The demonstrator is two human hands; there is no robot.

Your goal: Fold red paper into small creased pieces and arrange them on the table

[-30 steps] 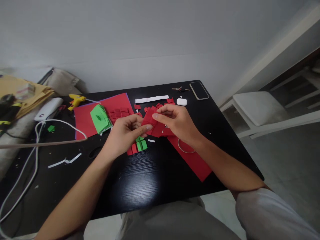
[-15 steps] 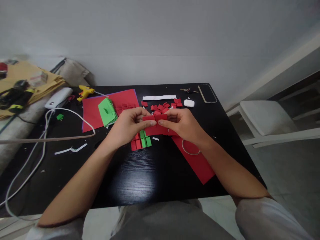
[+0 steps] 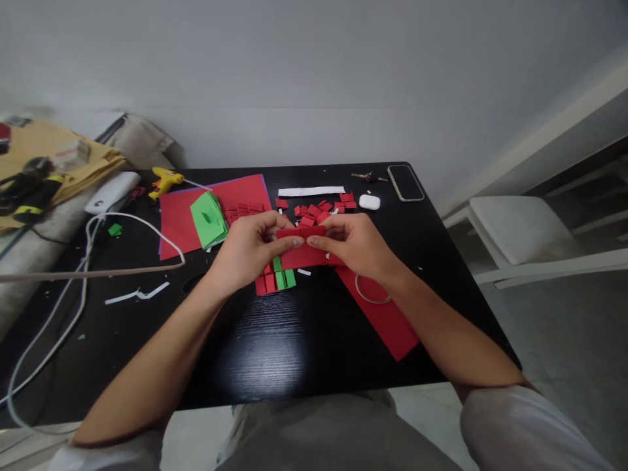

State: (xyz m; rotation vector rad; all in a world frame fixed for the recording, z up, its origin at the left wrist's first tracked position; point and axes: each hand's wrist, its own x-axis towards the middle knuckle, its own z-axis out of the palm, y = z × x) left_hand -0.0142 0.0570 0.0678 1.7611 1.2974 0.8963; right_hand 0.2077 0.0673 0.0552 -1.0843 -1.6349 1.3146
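The left hand (image 3: 252, 252) and the right hand (image 3: 360, 248) were each closed in a pinch on a folded red paper piece (image 3: 314, 231), thumbs on the near side and almost meeting at its middle, fingers curled behind. The piece was held up, apparently just clear of the desk (image 3: 338, 347), between the scattered red bits (image 3: 314, 211) and the wearer; whether the red paper just below belonged to it could not be told. The step looked like pressing a crease. Done well, it probably called for squaring the edges first, then running both thumbs outward with even force, since uneven pressure could have skewed the fold.
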